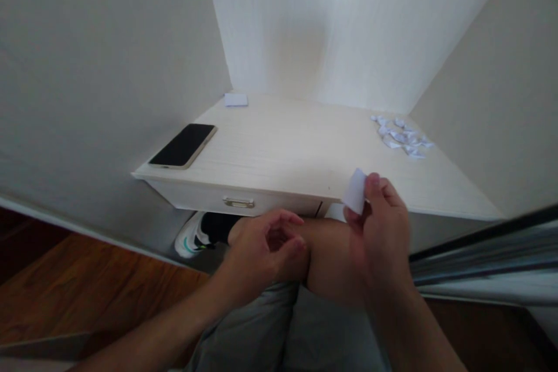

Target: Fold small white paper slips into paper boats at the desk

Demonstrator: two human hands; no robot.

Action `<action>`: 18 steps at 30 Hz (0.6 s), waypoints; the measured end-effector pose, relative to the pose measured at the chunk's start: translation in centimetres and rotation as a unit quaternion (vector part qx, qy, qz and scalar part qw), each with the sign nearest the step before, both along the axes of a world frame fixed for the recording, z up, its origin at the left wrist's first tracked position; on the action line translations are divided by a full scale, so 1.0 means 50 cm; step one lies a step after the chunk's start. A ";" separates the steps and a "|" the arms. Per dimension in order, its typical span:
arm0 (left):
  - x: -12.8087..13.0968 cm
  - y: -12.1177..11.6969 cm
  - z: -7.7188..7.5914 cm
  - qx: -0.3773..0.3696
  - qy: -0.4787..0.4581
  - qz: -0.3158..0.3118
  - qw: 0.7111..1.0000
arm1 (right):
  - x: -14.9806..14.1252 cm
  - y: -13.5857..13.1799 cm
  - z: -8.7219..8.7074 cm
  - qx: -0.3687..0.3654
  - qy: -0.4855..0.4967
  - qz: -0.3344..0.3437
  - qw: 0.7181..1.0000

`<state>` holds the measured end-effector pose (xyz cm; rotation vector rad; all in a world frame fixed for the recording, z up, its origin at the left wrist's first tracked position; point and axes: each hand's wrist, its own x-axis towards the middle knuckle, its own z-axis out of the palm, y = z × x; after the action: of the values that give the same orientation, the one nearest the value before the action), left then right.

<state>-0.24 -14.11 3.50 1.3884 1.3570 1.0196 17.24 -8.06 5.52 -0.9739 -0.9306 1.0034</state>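
Between the thumb and fingers of my right hand (pixel 383 224) is a small white piece of paper (pixel 355 190), raised in front of the desk's front edge. My left hand (pixel 268 244) hovers over my knees, its fingers curved and the thumb apart from them, with nothing between. On the right side of the white desk (pixel 279 151) lies a loose pile of small folded or twisted paper pieces (pixel 403 136). A flat folded white paper (pixel 236 100) rests at the back left corner of the desk.
A smartphone (pixel 183 146) with a dark screen lies at the desk's left edge. Below the desktop is a drawer with a metal handle (pixel 238 203). Walls enclose the desk at left, back and right. My shoe (pixel 188 238) shows under the desk, by the wooden floor (pixel 108 285).
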 end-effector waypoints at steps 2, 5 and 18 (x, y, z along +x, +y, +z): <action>0.020 0.000 0.023 0.026 -0.039 0.037 0.998 | -0.027 -0.008 0.002 -0.063 0.081 0.060 0.993; 0.049 0.008 0.066 0.085 -0.072 0.052 0.992 | -0.066 -0.026 0.002 -0.120 0.141 0.094 0.978; 0.069 0.005 0.108 0.125 -0.083 0.095 0.984 | -0.102 -0.066 0.003 -0.039 0.171 -0.013 0.984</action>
<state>3.19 -13.88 8.90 1.3370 1.2873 1.4416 12.15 -11.36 5.68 -0.8420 -0.5950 1.1499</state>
